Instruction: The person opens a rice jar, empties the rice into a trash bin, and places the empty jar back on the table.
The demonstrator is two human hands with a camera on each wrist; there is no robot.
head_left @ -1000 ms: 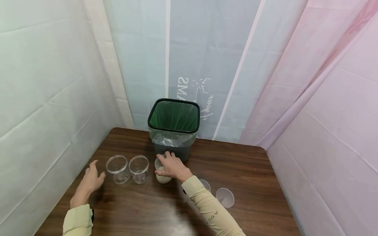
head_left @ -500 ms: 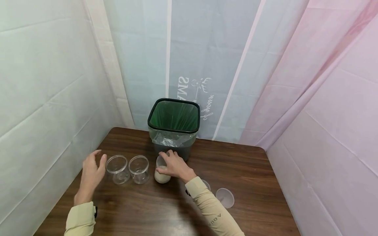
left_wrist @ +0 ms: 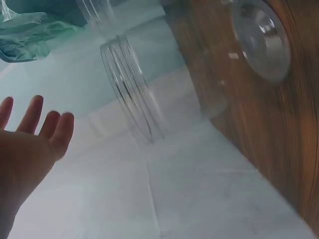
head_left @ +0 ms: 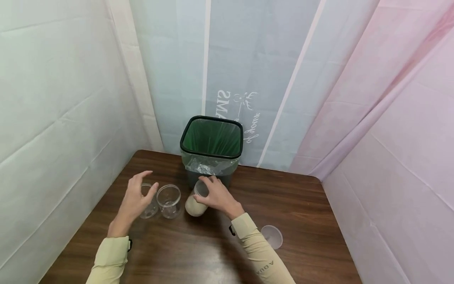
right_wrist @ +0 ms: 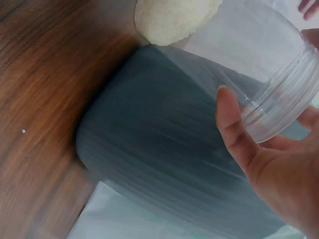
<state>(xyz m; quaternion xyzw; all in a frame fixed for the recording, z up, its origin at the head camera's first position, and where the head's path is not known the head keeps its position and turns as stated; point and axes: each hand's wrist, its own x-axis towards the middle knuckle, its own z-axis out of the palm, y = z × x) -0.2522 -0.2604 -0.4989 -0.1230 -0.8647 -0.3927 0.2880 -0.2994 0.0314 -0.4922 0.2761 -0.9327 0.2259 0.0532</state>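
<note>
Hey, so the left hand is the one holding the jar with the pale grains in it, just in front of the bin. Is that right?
Not quite: the right hand holds the jar with the pale grains, as the right wrist view shows. It is in front of the bin, as you said.

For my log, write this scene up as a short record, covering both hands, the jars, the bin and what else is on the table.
Right hand: grips the grain jar near its mouth
Left hand: open beside the left jar, holding nothing
Grain jar: tilted, pale grains toward its base
Left jar: clear, partly hidden by the hand
Middle jar: clear, upright, looks empty
Bin: behind the grain jar, lined
Right side: round translucent piece
Table: brown wood grain
</note>
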